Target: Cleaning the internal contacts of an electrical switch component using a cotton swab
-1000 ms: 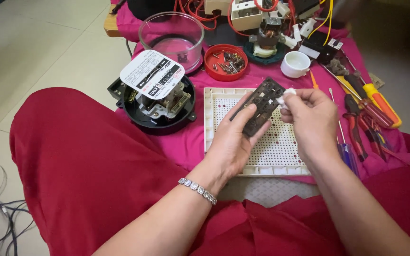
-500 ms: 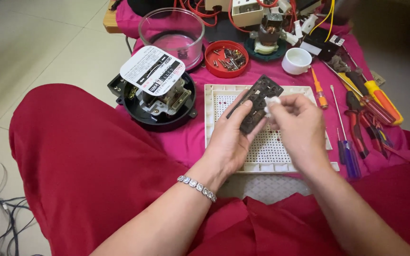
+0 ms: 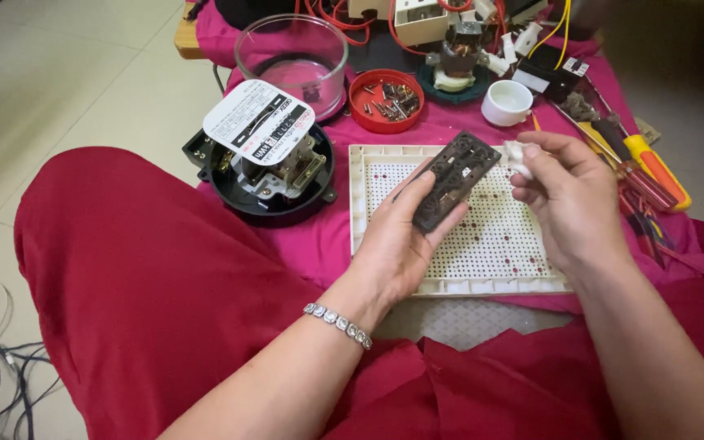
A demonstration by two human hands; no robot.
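Dark plastic terminal plate (image 3: 455, 180), oblong and studded with small metal contacts and round recesses, lies tilted in the left hand (image 3: 401, 236), whose grip is clenched along its lower edge, thumb on one side and fingers behind. It hangs over the white perforated tray (image 3: 490, 244), not touching it. The right hand (image 3: 568, 204) sits just beside the plate's upper end, its grip pinched on a small white wad of cloth or tissue (image 3: 518, 155), soft and crumpled; wad and plate are apart. The step in hand looks like wiping the plate's contacts, with the wad off the surface for the moment. Another pass would call for a steady hold and light pressure into the recesses.

Elsewhere in the head view, the tray rests on a pink cloth (image 3: 319, 240) over the desk. To the left stands an opened electricity meter (image 3: 264, 159) on a round black base, behind it a clear glass dome (image 3: 291, 53) and a red dish of screws (image 3: 386, 99). A white cup (image 3: 507, 102) and yellow-handled screwdrivers (image 3: 649, 167) lie to the right.
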